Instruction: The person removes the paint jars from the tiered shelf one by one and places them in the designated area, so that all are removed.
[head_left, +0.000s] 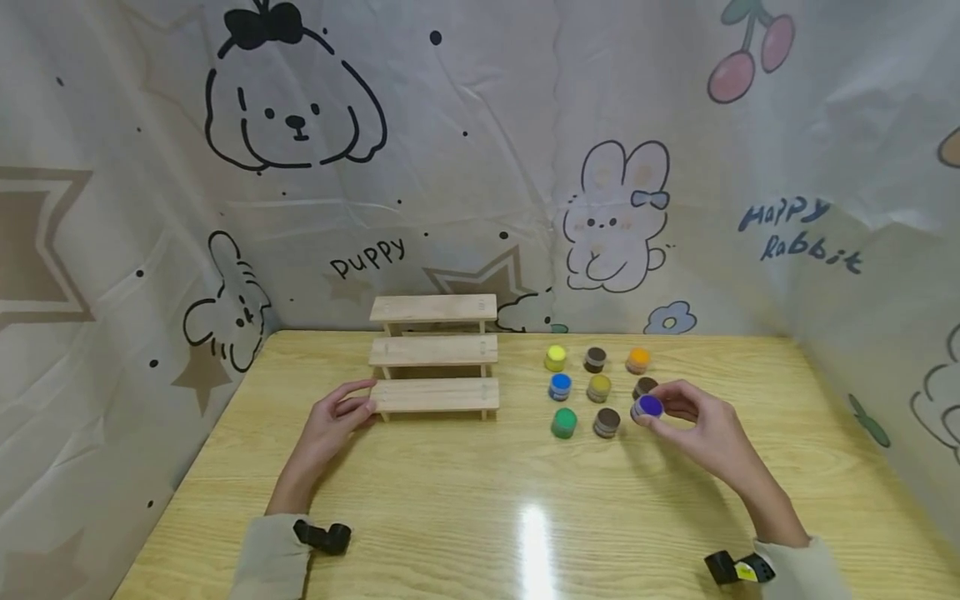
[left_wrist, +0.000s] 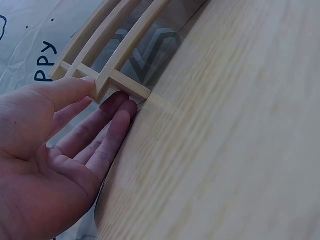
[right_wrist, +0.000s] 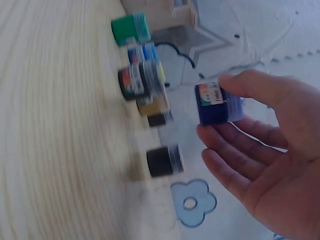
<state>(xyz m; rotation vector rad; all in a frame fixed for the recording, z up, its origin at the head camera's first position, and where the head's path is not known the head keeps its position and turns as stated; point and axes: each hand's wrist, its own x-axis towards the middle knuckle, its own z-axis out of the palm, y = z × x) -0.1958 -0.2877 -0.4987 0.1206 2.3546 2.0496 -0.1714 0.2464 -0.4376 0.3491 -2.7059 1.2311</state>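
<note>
A three-step wooden display rack stands at the back of the table. My left hand grips the left end of its lowest step. In the left wrist view, the thumb of the left hand lies against the step's corner, with the fingers beside the leg. A small paint jar with a purple lid is pinched between thumb and fingers of my right hand. The right wrist view shows this purple jar tilted and raised off the table, its label visible. Behind it, a dark-lidded jar is partly hidden.
Right of the rack, several other jars stand in rows, among them yellow, blue, green, orange and dark brown ones. A printed cloth hangs behind the wooden table.
</note>
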